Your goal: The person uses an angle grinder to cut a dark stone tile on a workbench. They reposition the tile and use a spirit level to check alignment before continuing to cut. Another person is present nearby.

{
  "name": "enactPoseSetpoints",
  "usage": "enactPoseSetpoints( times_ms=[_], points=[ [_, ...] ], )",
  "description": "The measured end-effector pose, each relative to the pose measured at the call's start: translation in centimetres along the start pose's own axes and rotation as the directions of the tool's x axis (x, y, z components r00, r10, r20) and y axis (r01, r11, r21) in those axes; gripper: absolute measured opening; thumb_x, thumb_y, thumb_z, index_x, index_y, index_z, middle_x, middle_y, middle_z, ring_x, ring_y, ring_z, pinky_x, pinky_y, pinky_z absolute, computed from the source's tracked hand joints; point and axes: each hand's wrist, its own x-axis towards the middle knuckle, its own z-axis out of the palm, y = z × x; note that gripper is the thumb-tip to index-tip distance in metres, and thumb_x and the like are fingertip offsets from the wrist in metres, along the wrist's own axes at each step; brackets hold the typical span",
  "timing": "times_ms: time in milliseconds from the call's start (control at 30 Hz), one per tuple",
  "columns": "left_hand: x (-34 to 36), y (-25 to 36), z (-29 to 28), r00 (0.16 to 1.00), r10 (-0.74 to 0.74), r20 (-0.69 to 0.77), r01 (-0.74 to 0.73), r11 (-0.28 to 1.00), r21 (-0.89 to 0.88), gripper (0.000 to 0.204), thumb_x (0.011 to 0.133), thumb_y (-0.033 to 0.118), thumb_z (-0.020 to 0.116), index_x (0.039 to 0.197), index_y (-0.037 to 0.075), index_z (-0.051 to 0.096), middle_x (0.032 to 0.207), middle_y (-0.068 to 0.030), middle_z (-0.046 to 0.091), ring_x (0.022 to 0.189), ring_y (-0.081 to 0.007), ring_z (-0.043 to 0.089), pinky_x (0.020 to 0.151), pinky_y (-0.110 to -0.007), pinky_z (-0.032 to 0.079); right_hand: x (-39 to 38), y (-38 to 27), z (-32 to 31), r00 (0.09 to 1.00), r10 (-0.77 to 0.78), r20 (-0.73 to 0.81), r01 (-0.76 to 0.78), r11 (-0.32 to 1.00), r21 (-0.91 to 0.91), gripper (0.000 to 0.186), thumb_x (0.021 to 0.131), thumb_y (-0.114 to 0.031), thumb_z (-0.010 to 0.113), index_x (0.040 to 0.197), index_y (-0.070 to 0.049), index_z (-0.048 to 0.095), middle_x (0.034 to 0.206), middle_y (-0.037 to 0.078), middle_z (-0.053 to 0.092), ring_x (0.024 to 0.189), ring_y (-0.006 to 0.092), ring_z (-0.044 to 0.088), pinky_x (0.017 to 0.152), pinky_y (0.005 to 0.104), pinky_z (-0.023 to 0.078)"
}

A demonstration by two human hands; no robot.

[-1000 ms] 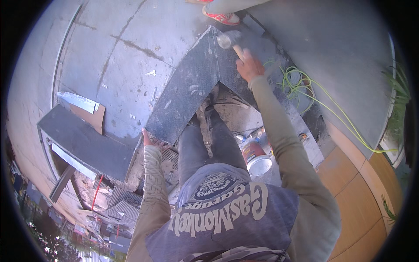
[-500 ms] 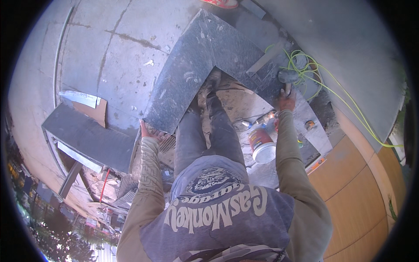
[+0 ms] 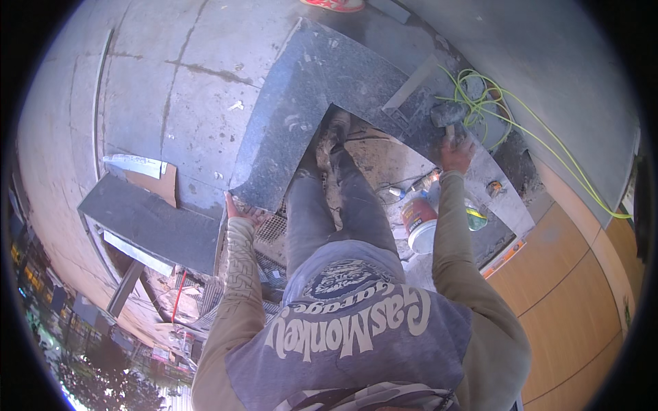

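A dark speckled stone slab (image 3: pixel 274 127), shaped like a wide V, lies in front of me with its inner corner over my legs. My left hand (image 3: pixel 247 211) grips the corner of its left arm, thumb along the edge and fingers partly under it. On the right arm of the slab rests a mallet (image 3: pixel 447 114) with a grey, dusty head, its short handle pointing toward me. My right hand (image 3: pixel 457 154) is at that handle with its fingers spread on the slab; the handle's end is partly hidden by the hand.
A paint bucket (image 3: pixel 419 222) stands inside my right forearm. Yellow-green cable (image 3: pixel 483 96) lies coiled beyond the mallet. A flat metal strip (image 3: pixel 411 85) lies on the slab. Another dark slab (image 3: pixel 147 222) is at left, with cardboard (image 3: pixel 156 183) beside it. A red shoe (image 3: pixel 336 5) shows at the far edge.
My right hand has loosened from around the mallet handle and its fingers have spread. My left hand stays at the slab's corner. The whole view has shifted slightly.
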Motion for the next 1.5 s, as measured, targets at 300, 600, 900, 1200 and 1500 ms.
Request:
enactPoseSetpoints(
  times_ms=[300,600,900,1200,1500],
  points=[
    [-0.1,0.0,-0.2,1.000,-0.006,0.010,0.006,1.000,0.014,0.133,0.072,0.089,0.062,0.164,0.011,0.007,0.170,-0.0149,0.008,0.155,-0.0431,0.012,0.110,-0.079,0.029,1.7,-21.6,3.0,0.883,-0.468,0.022,0.379,0.742,0.552,0.033,0.088,-0.019,0.071,0.120,-0.013,0.067,0.127,0.013,0.065,0.124,0.0361,0.057,0.107,0.0458,0.046],
    [-0.1,0.0,-0.2,0.999,-0.027,-0.029,0.026,0.998,-0.050,0.139,0.070,0.086,0.069,0.163,0.005,0.006,0.169,-0.0157,0.011,0.155,-0.0400,0.016,0.111,-0.079,0.027,8.3,-40.6,8.0,0.792,-0.453,0.409,0.324,0.880,0.346,0.105,0.076,-0.071,0.072,0.157,-0.014,0.038,0.158,0.013,0.045,0.146,0.0335,0.040,0.120,0.0526,0.029],
    [2.3,0.1,-0.8,0.998,-0.023,-0.062,0.020,0.999,-0.049,0.144,0.066,0.089,0.069,0.162,-0.001,0.009,0.167,-0.0211,0.018,0.154,-0.0423,0.019,0.117,-0.070,0.023,8.9,-44.3,9.1,0.651,-0.342,0.677,0.245,0.939,0.239,0.108,0.077,-0.071,0.070,0.161,-0.015,0.032,0.161,0.011,0.043,0.151,0.0307,0.035,0.121,0.0603,0.021],
    [1.6,-0.4,-0.7,0.991,0.053,-0.124,-0.053,0.999,0.004,0.139,0.069,0.090,0.066,0.157,-0.007,0.019,0.158,-0.0241,0.032,0.142,-0.0483,0.036,0.107,-0.071,0.035,8.3,-38.1,6.1,0.810,-0.554,0.193,0.379,0.745,0.549,0.080,0.083,-0.052,0.076,0.147,-0.012,0.051,0.145,0.018,0.056,0.133,0.0357,0.054,0.113,0.0466,0.040],
    [0.3,-2.6,-1.2,0.967,0.255,-0.010,-0.255,0.966,-0.042,0.116,0.083,0.081,0.058,0.159,0.001,0.021,0.164,-0.0197,0.027,0.150,-0.0456,0.027,0.114,-0.072,0.027,-8.7,-0.7,-4.2,0.692,-0.336,0.639,0.145,0.932,0.333,0.044,0.089,-0.036,0.068,0.121,-0.006,0.065,0.116,0.023,0.069,0.114,0.0417,0.064,0.096,0.0473,0.051]
  ],
)
